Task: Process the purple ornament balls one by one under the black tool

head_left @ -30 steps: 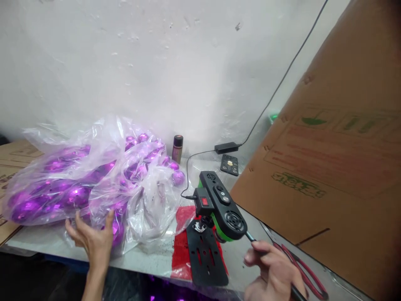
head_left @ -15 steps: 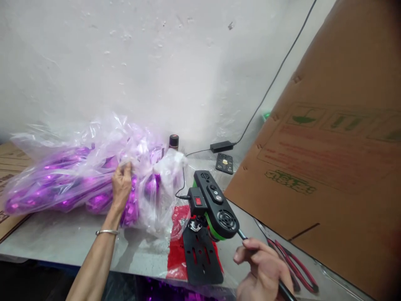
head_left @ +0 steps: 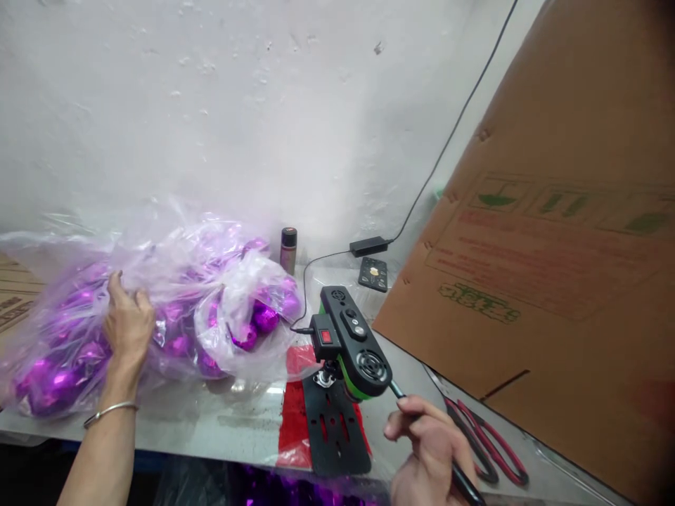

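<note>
My left hand (head_left: pixel 128 325), with a metal bangle at the wrist, grips the clear plastic bag (head_left: pixel 152 256) at the left of the table. Shiny purple baubles (head_left: pixel 264 316) fill the bag, and its crumpled mouth faces right. My right hand (head_left: pixel 432 446) is closed around a slim dark rod (head_left: pixel 465 485) at the lower right. The rod's thin upper end meets the near end of a black and green device (head_left: pixel 363 344) with round grilles and a red switch. This device stands on a slotted black plate (head_left: pixel 337 432).
Red film (head_left: pixel 292 422) lies under the plate. A spray can (head_left: pixel 288 251), a power adapter (head_left: pixel 369 246) and a small black scale-like box (head_left: pixel 373 274) stand by the wall. Red-handled pliers (head_left: pixel 496 443) lie beside a large cardboard box (head_left: pixel 527 281). More purple shiny pieces (head_left: pixel 295 486) show below the table edge.
My left hand has moved left and slightly down along the bag. The bag has shifted and its mouth has opened out, baring baubles. My right hand keeps hold of the rod.
</note>
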`<act>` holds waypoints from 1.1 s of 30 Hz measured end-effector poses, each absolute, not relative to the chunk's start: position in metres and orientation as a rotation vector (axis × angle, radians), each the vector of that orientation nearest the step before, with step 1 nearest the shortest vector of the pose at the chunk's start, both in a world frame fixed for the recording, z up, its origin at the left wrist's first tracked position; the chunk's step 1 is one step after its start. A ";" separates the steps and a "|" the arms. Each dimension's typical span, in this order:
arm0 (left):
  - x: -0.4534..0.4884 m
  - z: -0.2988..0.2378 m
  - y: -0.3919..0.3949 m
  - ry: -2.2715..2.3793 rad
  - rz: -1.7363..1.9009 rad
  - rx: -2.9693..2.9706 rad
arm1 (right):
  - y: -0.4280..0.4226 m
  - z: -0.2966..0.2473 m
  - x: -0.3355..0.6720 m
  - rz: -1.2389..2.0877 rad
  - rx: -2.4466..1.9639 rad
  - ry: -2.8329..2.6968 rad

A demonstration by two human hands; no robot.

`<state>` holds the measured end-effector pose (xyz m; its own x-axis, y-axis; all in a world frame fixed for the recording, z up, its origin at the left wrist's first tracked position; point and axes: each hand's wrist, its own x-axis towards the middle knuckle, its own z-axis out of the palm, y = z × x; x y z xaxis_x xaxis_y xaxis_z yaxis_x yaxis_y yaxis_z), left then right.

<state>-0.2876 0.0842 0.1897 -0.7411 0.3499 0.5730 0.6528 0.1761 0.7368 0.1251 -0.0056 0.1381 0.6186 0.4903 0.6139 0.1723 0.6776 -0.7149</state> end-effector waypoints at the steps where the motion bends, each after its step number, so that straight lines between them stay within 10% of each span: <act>1: -0.290 0.184 0.078 -2.228 -1.440 -0.976 | -0.006 0.138 0.125 0.212 -0.826 -0.918; 10: -0.190 0.155 0.059 -1.444 -0.922 -2.239 | -0.009 0.142 0.118 0.232 -0.822 -0.896; 19: -0.240 0.131 0.074 -2.212 -0.248 -2.121 | -0.007 0.137 0.124 0.229 -0.818 -0.946; 33: -0.183 0.110 0.118 -2.446 -0.374 -2.268 | -0.011 0.137 0.129 0.238 -0.836 -1.001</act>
